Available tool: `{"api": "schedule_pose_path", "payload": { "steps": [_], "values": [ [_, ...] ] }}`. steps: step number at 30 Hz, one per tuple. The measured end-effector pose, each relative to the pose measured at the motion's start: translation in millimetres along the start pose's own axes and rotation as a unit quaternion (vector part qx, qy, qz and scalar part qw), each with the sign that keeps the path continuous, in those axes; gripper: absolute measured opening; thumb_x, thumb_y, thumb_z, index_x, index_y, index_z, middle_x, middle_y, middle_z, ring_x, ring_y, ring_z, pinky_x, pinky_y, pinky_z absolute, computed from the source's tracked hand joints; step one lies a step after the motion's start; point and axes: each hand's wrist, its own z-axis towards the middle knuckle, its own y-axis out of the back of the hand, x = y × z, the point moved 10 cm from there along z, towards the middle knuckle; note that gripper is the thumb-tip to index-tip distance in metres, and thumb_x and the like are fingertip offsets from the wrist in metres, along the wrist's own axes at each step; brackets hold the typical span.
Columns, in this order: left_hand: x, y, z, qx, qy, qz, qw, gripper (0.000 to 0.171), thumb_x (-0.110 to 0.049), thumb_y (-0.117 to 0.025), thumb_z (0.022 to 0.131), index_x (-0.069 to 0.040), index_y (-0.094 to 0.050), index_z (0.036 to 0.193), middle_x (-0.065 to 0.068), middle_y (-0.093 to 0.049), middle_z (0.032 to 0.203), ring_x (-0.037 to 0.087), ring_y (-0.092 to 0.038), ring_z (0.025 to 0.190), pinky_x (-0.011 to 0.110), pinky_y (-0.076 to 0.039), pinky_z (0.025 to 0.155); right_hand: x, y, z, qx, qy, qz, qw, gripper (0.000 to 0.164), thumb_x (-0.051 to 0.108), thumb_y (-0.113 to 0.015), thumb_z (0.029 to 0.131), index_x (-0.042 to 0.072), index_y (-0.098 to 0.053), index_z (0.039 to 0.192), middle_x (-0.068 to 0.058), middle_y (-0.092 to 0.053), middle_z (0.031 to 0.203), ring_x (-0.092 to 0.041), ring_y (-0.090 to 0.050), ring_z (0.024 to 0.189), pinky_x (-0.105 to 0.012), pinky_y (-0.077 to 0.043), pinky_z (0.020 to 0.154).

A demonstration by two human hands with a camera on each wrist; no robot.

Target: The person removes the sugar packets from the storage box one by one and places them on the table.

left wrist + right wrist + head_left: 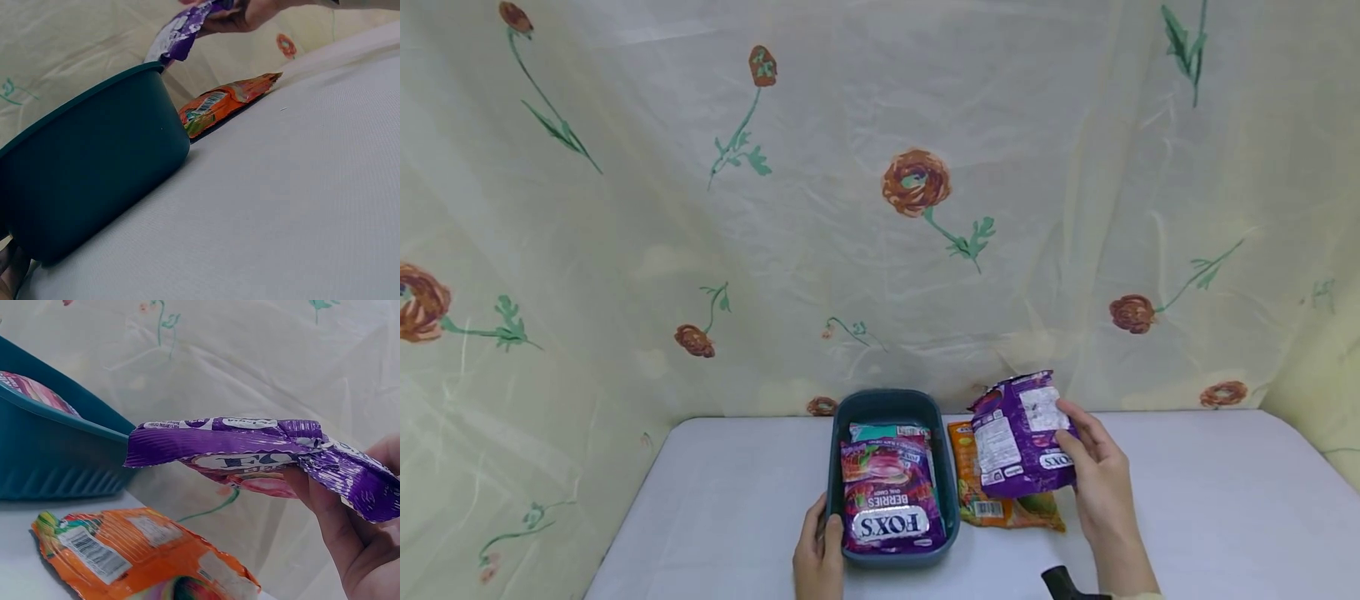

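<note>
A purple Fox's candy bag [1026, 437] is pinched between the thumb and fingers of my right hand [1105, 479], lifted and tilted. Below it, an orange candy bag [144, 550] lies on the table, partly covered in the head view. Left of these stands a dark teal plastic basket [100, 150]. Inside lies a Fox's Berries candy bag [891, 500], overlapping a turquoise bag [880, 431] that is mostly hidden. My left hand [818, 550] rests against the outside of the basket's near left corner; in the left wrist view only part of its fingers shows.
The white table [722, 500] runs back to a pale flowered curtain [820, 250] behind the basket. A black object [1063, 583], cut off by the frame, is near my right wrist.
</note>
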Motion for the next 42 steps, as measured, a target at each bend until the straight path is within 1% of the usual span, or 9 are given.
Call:
{"api": "schedule_pose_path", "payload": {
  "steps": [3, 10, 17, 23, 25, 29, 32, 36, 42],
  "values": [
    [0.2, -0.2, 0.2, -0.001, -0.001, -0.002, 1.0000, 0.046, -0.033, -0.052, 0.097, -0.003, -0.051, 0.132, 0.021, -0.060, 0.124, 0.032, -0.060, 0.113, 0.041, -0.051, 0.094, 0, 5, 1, -0.003, 0.000, 0.009, 1.000, 0.049, 0.020, -0.057, 0.095, 0.014, -0.044, 0.141, 0.008, -0.050, 0.132, 0.002, -0.057, 0.103, -0.014, -0.054, 0.081],
    [0.8, -0.9, 0.6, 0.003, 0.000, -0.004, 1.0000, 0.047, -0.034, -0.051, 0.097, -0.004, -0.050, 0.133, 0.021, -0.060, 0.125, 0.032, -0.060, 0.113, 0.041, -0.051, 0.095, -4, 17, 4, -0.016, -0.023, -0.014, 1.000, 0.049, 0.024, -0.055, 0.096, 0.020, -0.042, 0.143, -0.003, -0.038, 0.147, 0.005, -0.054, 0.105, -0.012, -0.053, 0.081],
    [3.0, -1.2, 0.8, 0.007, 0.000, -0.007, 1.0000, 0.046, -0.033, -0.051, 0.097, -0.004, -0.050, 0.133, 0.021, -0.059, 0.127, 0.032, -0.059, 0.115, 0.040, -0.050, 0.096, -4, 25, 5, -0.019, -0.018, -0.003, 1.000, 0.050, 0.022, -0.057, 0.095, 0.018, -0.043, 0.142, 0.004, -0.046, 0.137, 0.005, -0.056, 0.103, -0.012, -0.053, 0.080],
    [2.5, -1.4, 1.1, 0.006, -0.003, -0.007, 1.0000, 0.046, -0.033, -0.050, 0.097, -0.004, -0.050, 0.133, 0.021, -0.059, 0.127, 0.032, -0.059, 0.115, 0.040, -0.050, 0.096, -7, 34, 7, -0.023, -0.030, -0.006, 0.999, 0.051, 0.023, -0.056, 0.095, 0.021, -0.041, 0.144, -0.002, -0.033, 0.153, 0.007, -0.053, 0.104, -0.009, -0.051, 0.081],
    [1.9, -1.3, 1.1, 0.007, -0.003, -0.006, 1.0000, 0.046, -0.033, -0.050, 0.097, -0.003, -0.050, 0.133, 0.021, -0.058, 0.127, 0.032, -0.059, 0.115, 0.039, -0.051, 0.095, -10, 39, 8, -0.029, -0.030, -0.001, 0.999, 0.051, 0.023, -0.057, 0.095, 0.022, -0.041, 0.143, -0.002, -0.032, 0.154, 0.007, -0.053, 0.104, -0.010, -0.052, 0.081],
    [2.0, -1.4, 1.0, 0.007, -0.001, -0.008, 0.9999, 0.046, -0.031, -0.050, 0.098, -0.003, -0.050, 0.133, 0.021, -0.058, 0.127, 0.031, -0.059, 0.114, 0.038, -0.052, 0.093, -16, 52, 12, -0.045, -0.014, 0.008, 0.999, 0.049, 0.021, -0.059, 0.093, 0.022, -0.046, 0.141, 0.005, -0.044, 0.145, 0.005, -0.055, 0.102, -0.012, -0.053, 0.080],
    [2.6, -1.4, 0.9, 0.006, 0.002, -0.008, 0.9999, 0.045, -0.031, -0.051, 0.098, -0.003, -0.050, 0.133, 0.021, -0.059, 0.127, 0.031, -0.060, 0.114, 0.037, -0.052, 0.093, -24, 62, 18, -0.051, -0.007, 0.008, 0.999, 0.048, 0.022, -0.061, 0.093, 0.024, -0.048, 0.139, 0.010, -0.050, 0.138, 0.003, -0.056, 0.102, -0.014, -0.054, 0.079],
    [2.3, -1.5, 1.5, 0.006, 0.003, -0.005, 1.0000, 0.047, -0.033, -0.050, 0.098, -0.004, -0.050, 0.133, 0.021, -0.058, 0.127, 0.031, -0.060, 0.114, 0.037, -0.053, 0.092, -35, 74, 26, -0.043, -0.008, 0.013, 0.999, 0.050, 0.024, -0.062, 0.092, 0.025, -0.046, 0.140, 0.013, -0.051, 0.136, 0.003, -0.056, 0.104, -0.014, -0.055, 0.079],
    [2.8, -1.8, 1.6, 0.007, 0.002, -0.005, 1.0000, 0.047, -0.034, -0.050, 0.098, -0.004, -0.049, 0.134, 0.021, -0.058, 0.128, 0.033, -0.059, 0.116, 0.041, -0.050, 0.096, -41, 84, 28, -0.057, -0.014, 0.012, 0.998, 0.050, 0.023, -0.062, 0.091, 0.025, -0.047, 0.139, 0.015, -0.052, 0.134, 0.004, -0.056, 0.105, -0.013, -0.054, 0.079]
  ]
}}
